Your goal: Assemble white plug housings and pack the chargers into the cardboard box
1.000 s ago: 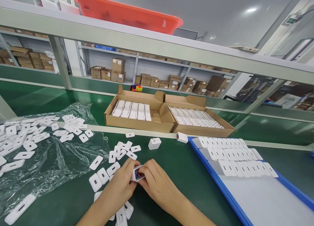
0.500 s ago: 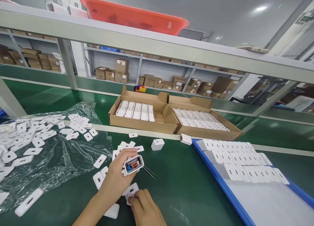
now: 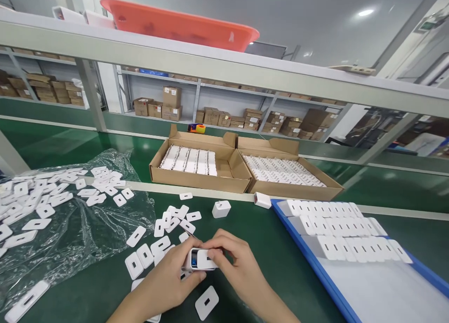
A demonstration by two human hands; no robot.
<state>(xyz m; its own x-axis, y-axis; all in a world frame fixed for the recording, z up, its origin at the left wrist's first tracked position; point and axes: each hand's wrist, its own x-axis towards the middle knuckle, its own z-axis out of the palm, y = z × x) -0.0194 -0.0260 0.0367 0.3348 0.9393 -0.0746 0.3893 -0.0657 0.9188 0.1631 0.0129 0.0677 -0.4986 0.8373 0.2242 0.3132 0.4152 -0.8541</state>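
My left hand point(image 3: 167, 277) is closed around a small white plastic housing point(image 3: 187, 263), its open end facing me with a blue component showing inside. In the fingers of my right hand point(image 3: 242, 269) is a white slotted cover plate point(image 3: 202, 254), lying over most of that opening. The left part of the opening is uncovered. Below the hands lies a single loose cover plate point(image 3: 206, 303), and more loose covers point(image 3: 144, 256) are scattered beside my left hand. Another white housing point(image 3: 221, 209) stands upright beyond the hands.
A plastic sheet point(image 3: 94, 229) with many covers spreads at left. Two cardboard boxes point(image 3: 196, 179) hold rows of white parts at the back. To the right, a blue-edged tray point(image 3: 382, 285) carries rows of covered housings; another housing point(image 3: 262, 200) lies by its corner. A shelf beam point(image 3: 224, 63) crosses above.
My right hand has picked up a cover plate from the table and brought it up to the housing. My left hand has lowered the housing slightly toward me.
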